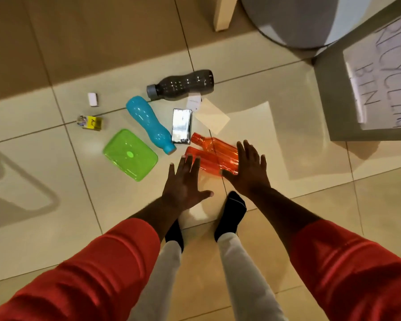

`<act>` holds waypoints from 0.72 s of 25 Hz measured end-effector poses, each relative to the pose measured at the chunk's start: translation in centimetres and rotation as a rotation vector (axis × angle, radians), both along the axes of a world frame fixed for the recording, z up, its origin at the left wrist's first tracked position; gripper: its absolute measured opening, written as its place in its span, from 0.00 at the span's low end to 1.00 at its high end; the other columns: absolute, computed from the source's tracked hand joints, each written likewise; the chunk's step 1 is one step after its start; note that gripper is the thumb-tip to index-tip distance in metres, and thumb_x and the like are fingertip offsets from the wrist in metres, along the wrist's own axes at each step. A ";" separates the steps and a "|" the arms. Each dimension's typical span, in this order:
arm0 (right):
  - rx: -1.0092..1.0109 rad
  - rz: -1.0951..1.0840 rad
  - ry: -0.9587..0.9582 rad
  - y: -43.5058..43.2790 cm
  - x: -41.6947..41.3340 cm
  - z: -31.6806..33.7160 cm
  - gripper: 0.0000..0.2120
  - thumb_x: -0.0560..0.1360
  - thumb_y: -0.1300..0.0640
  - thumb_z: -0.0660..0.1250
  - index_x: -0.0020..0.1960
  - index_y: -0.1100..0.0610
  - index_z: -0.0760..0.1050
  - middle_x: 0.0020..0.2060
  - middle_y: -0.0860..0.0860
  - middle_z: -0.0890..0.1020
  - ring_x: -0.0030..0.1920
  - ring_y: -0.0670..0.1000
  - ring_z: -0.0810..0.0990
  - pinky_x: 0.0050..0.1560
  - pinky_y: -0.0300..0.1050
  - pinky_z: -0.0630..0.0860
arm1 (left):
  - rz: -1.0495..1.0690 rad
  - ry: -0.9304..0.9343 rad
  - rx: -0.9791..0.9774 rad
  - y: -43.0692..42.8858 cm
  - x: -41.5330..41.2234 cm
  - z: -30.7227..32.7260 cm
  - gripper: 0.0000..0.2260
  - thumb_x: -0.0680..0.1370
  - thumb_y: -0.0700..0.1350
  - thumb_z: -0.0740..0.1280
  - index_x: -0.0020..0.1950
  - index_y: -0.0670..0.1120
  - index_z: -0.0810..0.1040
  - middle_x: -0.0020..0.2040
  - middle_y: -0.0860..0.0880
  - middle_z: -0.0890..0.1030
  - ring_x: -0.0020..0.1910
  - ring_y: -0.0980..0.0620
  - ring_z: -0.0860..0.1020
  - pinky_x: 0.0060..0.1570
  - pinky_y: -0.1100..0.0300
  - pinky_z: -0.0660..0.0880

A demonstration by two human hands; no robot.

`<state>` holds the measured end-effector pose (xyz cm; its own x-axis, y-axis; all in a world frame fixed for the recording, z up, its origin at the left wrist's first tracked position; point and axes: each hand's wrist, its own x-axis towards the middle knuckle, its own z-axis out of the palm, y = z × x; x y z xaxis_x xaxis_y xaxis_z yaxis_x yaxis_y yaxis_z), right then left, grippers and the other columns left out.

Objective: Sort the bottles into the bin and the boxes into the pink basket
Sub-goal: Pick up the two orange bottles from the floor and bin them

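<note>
A: Four bottles lying flat on the glossy tiled floor (pixel 310 181). Two orange bottles (pixel 214 156), clear ribbed plastic, side by side and touching, long axes running from upper left to lower right, caps at upper left.

B: Others?

A: Blue bottle (pixel 149 123), smooth opaque plastic with a waist, long axis upper left to lower right, cap at lower right. Black bottle (pixel 181 85), smoky translucent, grey cap pointing left, axis near level.

B: Boxes?

A: Silver box (pixel 182 126), shiny foil finish, between the blue bottle and the orange pair. Green box (pixel 130 154), flat translucent plastic with rounded corners, left of the hands. Yellow box (pixel 90 122) and small white box (pixel 93 99) further left, well apart from the rest.

B: Hands?

A: Left hand (pixel 183 181) and right hand (pixel 248 167) both spread wide, empty, palms down over the orange bottles. Contact: can't tell.

B: Bin?

A: Grey bin (pixel 329 93) top right, paper sign (pixel 380 72) on its side.
</note>
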<state>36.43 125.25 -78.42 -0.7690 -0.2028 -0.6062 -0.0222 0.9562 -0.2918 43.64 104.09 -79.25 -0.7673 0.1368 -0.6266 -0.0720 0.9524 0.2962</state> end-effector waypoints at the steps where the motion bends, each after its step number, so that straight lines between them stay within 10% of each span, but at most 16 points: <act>1: 0.005 0.004 -0.006 0.3 0.0 -2.3 0.48 0.76 0.33 0.65 0.83 0.54 0.45 0.83 0.56 0.50 0.82 0.59 0.48 0.79 0.67 0.47 | -0.012 -0.003 0.008 0.4 -0.3 -2.3 0.53 0.72 0.73 0.63 0.83 0.45 0.42 0.83 0.40 0.46 0.82 0.41 0.45 0.77 0.39 0.45; 10: 0.018 0.033 -0.054 1.9 -1.5 -17.2 0.42 0.79 0.43 0.65 0.83 0.54 0.45 0.82 0.56 0.53 0.82 0.58 0.49 0.79 0.66 0.47 | -0.242 -0.004 -0.046 2.3 -2.9 -16.2 0.48 0.75 0.62 0.69 0.83 0.43 0.45 0.83 0.39 0.49 0.82 0.38 0.46 0.78 0.38 0.47; 18: 0.026 0.055 -0.033 1.3 -2.8 -20.4 0.45 0.73 0.45 0.72 0.81 0.56 0.52 0.73 0.58 0.68 0.72 0.62 0.68 0.73 0.62 0.66 | -0.297 0.053 -0.152 1.7 -4.3 -19.6 0.32 0.77 0.50 0.64 0.79 0.42 0.61 0.72 0.38 0.70 0.74 0.37 0.66 0.76 0.38 0.54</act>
